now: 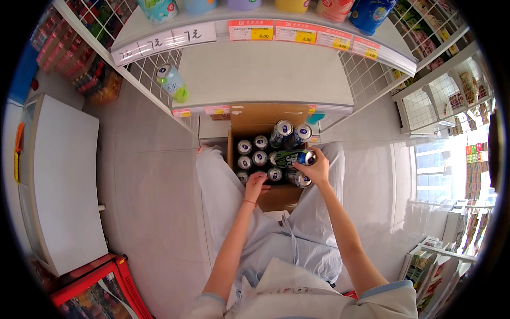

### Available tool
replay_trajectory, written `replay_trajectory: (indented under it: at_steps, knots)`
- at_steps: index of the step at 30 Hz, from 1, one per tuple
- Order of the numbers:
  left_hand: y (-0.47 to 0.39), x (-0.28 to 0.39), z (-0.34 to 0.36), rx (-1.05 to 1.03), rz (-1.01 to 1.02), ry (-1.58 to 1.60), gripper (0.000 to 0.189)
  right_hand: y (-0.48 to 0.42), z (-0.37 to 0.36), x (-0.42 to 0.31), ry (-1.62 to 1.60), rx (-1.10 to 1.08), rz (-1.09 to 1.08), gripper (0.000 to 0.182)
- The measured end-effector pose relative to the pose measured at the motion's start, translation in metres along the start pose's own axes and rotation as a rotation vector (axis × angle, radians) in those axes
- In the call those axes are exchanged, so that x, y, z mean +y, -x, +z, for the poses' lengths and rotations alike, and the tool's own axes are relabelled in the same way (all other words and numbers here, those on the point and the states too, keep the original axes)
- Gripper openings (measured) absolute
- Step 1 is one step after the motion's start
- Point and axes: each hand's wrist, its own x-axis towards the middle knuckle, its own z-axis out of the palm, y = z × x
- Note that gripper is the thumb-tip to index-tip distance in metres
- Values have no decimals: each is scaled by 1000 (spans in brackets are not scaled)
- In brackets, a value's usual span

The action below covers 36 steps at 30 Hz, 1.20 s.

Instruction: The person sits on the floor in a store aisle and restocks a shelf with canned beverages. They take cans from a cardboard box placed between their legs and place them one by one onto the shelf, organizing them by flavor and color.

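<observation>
An open cardboard box (pixel 281 199) with several upright drink cans stands between my knees. My right hand (pixel 316 169) grips a green and blue drink can (pixel 287 158), which lies tilted across the box's right part with its top to the right. Over the box's front left part is my left hand (pixel 256 184), its fingers bent at a can's top; whether it grips that can is hidden. Behind the held can, a taller-standing can (pixel 284 128) and another beside it rise above the rest. A light blue and green can (pixel 172 83) stands at the left end of the shelf.
The low white shelf (pixel 263 75) lies beyond the box, with wire mesh sides. Above it, an upper shelf with price tags (pixel 251 31) holds several colourful containers. A white cabinet (pixel 67 183) and a red-framed cooler (pixel 119 275) stand at the left, stocked racks at the right.
</observation>
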Motion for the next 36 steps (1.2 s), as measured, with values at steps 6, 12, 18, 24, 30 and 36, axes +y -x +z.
replay_trajectory:
  at_steps: [6, 12, 18, 24, 30, 36]
  knots:
    - [13, 40, 12, -237, -216, 386, 62, 17, -8, -6, -532, -172, 175, 47]
    - [15, 40, -1, -339, -135, 605, 67, 18, 8, -44, -560, -215, 327, 46]
    - [16, 38, 3, -356, -74, 704, 73, -1, 30, -87, -201, -121, -140, 55]
    - [19, 39, -3, -217, -24, 561, 62, -45, 53, -188, -9, -72, -572, 60]
    - [18, 41, 1, -182, -53, 505, 56, -124, 99, -230, 54, -127, -714, 66]
    - [20, 40, -1, -198, -16, 549, 49, -171, 139, -250, 336, -263, -782, 69]
